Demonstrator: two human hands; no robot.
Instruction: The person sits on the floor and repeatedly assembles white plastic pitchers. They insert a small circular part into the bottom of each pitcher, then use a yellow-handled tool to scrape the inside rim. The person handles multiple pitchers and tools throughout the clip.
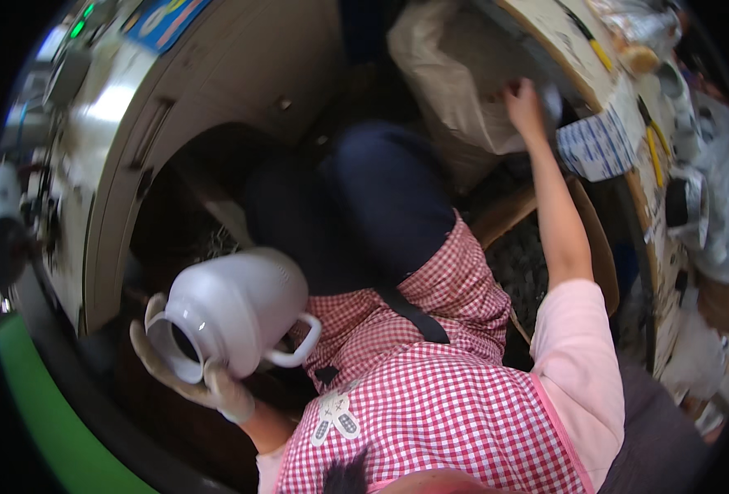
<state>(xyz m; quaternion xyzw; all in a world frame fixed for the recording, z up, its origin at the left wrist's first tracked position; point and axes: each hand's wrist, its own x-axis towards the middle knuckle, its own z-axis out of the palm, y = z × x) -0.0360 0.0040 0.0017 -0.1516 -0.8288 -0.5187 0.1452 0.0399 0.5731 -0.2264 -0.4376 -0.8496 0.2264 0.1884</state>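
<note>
My left hand (219, 390), in a pale glove, grips the neck of a glossy white jug (245, 300). The jug lies tilted on its side above my lap, its round mouth turned left and its looped handle pointing toward my apron. My right hand (526, 109), bare, reaches far forward over the side of a large beige sack (447, 90). Its fingers are curled together; what they hold, if anything, is too blurred to name. Behind this hand a whitish shape shows, its kind unclear.
To the right runs a worn workbench (634, 90) with yellow-handled pliers (655, 156), plastic bags and a blue-and-white printed sheet (596, 146) hanging at its edge. A drawer cabinet (146, 136) stands at left. A cardboard box (591, 235) sits below my right arm.
</note>
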